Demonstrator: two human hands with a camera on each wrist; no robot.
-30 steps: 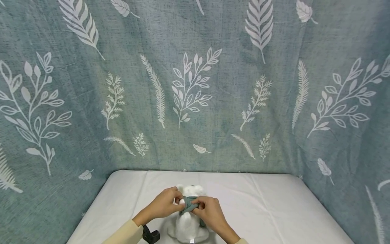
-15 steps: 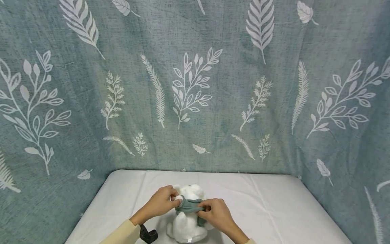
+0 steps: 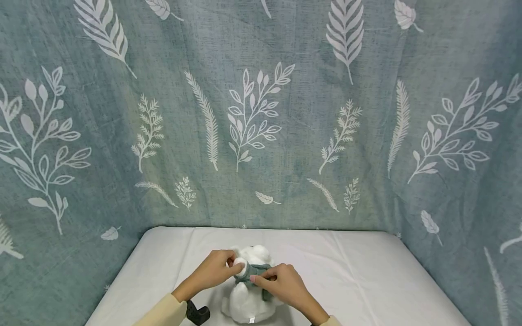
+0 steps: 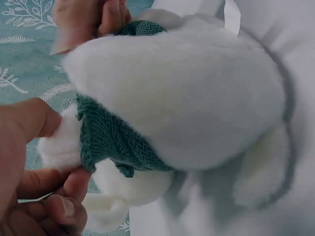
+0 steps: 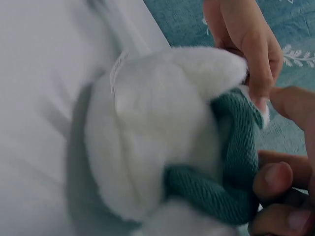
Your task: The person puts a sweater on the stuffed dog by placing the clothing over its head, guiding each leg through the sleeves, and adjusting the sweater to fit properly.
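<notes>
A white plush toy [image 3: 244,302] stands on the white table with its back toward me, wearing a green knitted garment [image 3: 256,270] around its upper body. My left hand [image 3: 220,268] pinches the toy's white paw [image 4: 61,140], which pokes out of the knit's ribbed end [image 4: 88,142] in the left wrist view. The right hand [image 3: 282,283] is at the garment's other side, thumb over the green knit and fingers curled at its edge. In the right wrist view the knit [image 5: 241,142] hangs in a loose fold off the toy's body. The toy's face is hidden.
A white-covered table [image 3: 346,280] surrounds the toy. Behind it and at both sides hangs a blue-green leaf-patterned cloth [image 3: 261,113]. A black curved object [image 3: 198,313] shows beside the left wrist. A small white tag [image 4: 233,17] sticks out from the toy's rear.
The green knit was drawn wider to the right half a second ago; the right hand's thumb has since shifted left over it. The left hand has stayed at the paw, moving slightly left.
</notes>
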